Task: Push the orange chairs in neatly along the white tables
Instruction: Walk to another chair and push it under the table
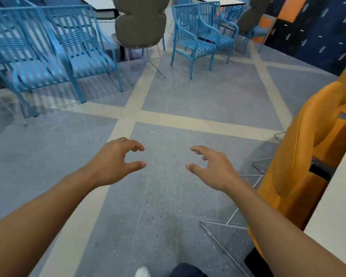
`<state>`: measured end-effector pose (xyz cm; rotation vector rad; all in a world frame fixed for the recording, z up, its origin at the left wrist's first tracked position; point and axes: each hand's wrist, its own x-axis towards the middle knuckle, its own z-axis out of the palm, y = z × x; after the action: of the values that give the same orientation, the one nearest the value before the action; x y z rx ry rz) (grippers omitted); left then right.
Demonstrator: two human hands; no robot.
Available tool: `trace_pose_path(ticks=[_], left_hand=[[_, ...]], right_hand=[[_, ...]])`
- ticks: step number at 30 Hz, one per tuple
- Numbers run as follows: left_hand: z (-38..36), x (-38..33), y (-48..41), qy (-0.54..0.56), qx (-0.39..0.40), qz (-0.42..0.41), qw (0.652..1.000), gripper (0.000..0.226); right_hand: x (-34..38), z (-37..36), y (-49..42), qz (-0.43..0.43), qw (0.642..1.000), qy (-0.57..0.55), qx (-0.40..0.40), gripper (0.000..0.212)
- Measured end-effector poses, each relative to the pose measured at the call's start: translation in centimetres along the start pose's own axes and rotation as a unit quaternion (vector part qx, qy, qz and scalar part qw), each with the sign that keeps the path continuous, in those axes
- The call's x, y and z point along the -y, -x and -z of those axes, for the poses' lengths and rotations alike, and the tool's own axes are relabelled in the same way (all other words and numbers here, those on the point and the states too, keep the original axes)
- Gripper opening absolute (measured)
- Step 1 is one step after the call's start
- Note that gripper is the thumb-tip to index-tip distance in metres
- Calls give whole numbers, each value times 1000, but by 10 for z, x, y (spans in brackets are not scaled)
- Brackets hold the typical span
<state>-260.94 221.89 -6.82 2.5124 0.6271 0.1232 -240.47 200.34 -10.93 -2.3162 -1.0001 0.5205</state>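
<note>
Reaching out over the grey floor (188,92), the left hand (116,162) and the right hand (214,168) are hovering side by side. Their fingers are loosely curled with the thumbs apart, and they are holding nothing, probably shaping up to take a chair back. The orange chair (300,152) is standing at the right with its back to the aisle. It is sitting close against the white table (336,206) at the near right, so it looks pushed in. Blue chairs (48,56) are standing far left.

Grey speckled floor (198,92) crossed by cream bands. Blue slatted chairs (48,56) flank a grey padded chair (140,23); dark lockers (318,37) far right.
</note>
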Motion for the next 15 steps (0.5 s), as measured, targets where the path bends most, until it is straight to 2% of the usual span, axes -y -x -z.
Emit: trace_pose_path(ticks=[9, 15], left_hand=[[6, 4, -129, 8, 46, -69, 997, 55], [-1, -8, -226, 3, 75, -109, 991, 57]], right_hand=[[-21, 16, -73, -72, 996, 5, -43, 70], [-47, 34, -145, -118, 989, -41, -79, 69]])
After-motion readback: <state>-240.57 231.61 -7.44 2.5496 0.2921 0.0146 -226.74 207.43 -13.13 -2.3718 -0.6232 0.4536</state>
